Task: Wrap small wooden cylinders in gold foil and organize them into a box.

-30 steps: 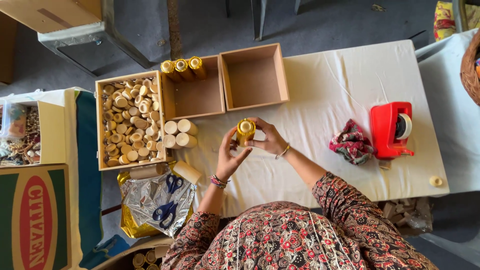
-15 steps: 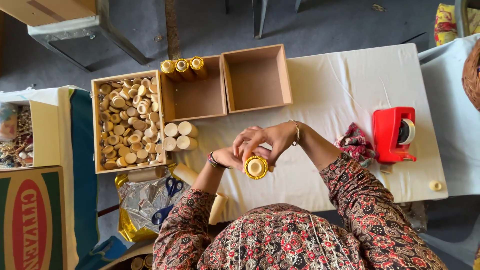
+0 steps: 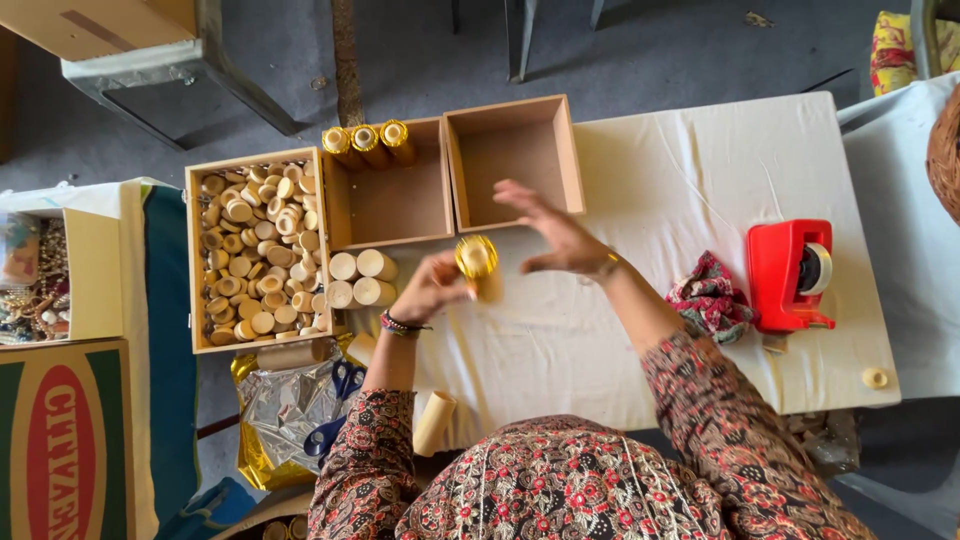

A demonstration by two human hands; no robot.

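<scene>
So the right hand (image 3: 555,235) isn't wrapped over the gold-rimmed tube (image 3: 477,258) anymore — it's lifted off, fingers (image 3: 520,195) spread open, hovering just to the tube's right. The left hand (image 3: 428,290) has the tube alone now, and it's moved up the bench (image 3: 700,160) a bit — closer to the two open boxes than half a second ago.

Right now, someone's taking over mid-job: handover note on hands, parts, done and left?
Left hand: holds a cream cardboard tube with a gold rim above the white tablecloth.
Right hand: open, fingers spread, just right of that tube, not gripping.
Done: three gold-rimmed tubes lie at the far edge of the middle wooden box.
Left: four plain tubes beside the hand; the left wooden box is full of plain cream pieces; the right wooden box is empty.
</scene>
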